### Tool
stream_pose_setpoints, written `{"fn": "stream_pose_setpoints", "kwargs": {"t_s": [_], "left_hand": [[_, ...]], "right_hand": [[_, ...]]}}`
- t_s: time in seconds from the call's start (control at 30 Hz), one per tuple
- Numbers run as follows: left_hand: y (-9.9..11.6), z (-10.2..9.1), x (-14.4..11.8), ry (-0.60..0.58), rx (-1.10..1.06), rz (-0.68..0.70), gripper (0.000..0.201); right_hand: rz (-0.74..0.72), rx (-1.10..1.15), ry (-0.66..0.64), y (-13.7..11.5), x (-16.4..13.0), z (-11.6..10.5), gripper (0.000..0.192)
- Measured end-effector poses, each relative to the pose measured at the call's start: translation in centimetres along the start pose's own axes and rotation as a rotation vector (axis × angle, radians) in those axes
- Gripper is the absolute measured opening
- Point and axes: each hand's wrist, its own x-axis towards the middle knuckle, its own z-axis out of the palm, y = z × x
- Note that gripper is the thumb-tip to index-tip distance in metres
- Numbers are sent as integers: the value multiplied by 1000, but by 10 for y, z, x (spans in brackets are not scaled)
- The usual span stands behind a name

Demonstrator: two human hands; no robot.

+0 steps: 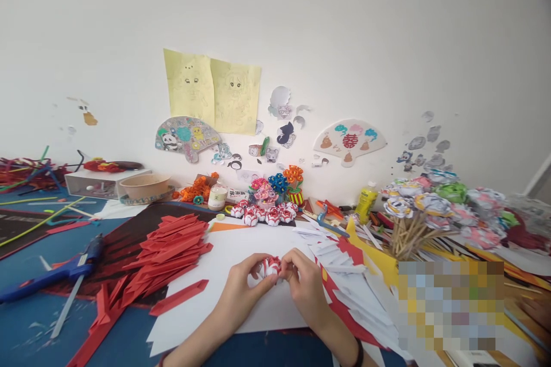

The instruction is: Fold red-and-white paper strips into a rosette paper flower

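Between both hands, over a white paper sheet, is a small red-and-white folded paper flower. My left hand grips its left side with thumb and fingers. My right hand pinches at its right edge, the fingertips pressed together on it. Left of the sheet lies a pile of folded red paper strips, with one single red strip on the sheet. To the right are folded white paper strips. Several finished red-and-white flowers sit in a row behind the sheet.
A blue glue gun with a glue stick lies at left. Behind stand a bowl, a jar and a yellow bottle. Paper flowers on sticks rise at right. A white wall bounds the back.
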Motion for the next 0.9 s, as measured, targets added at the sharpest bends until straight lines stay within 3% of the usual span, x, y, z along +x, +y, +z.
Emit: {"fn": "stream_pose_setpoints", "kwargs": {"t_s": [0.33,0.53,0.7,0.8,0.9], "left_hand": [[0,1,-2,6,1,45,32],[1,0,-1,30,-1,24,29],[-4,-3,0,16,-141,16,33],[-6,-5,-1,16,-163,30,33],[-8,-7,-1,11,-165,37,34]], "right_hand": [[34,15,-15,-1,1,2,20],[132,252,-73,3,7,-4,5],[274,547,-258,8,11,-8,52],[302,676,-390,7,11,-6,47],[307,708,-367,7,10,-3,47]]}}
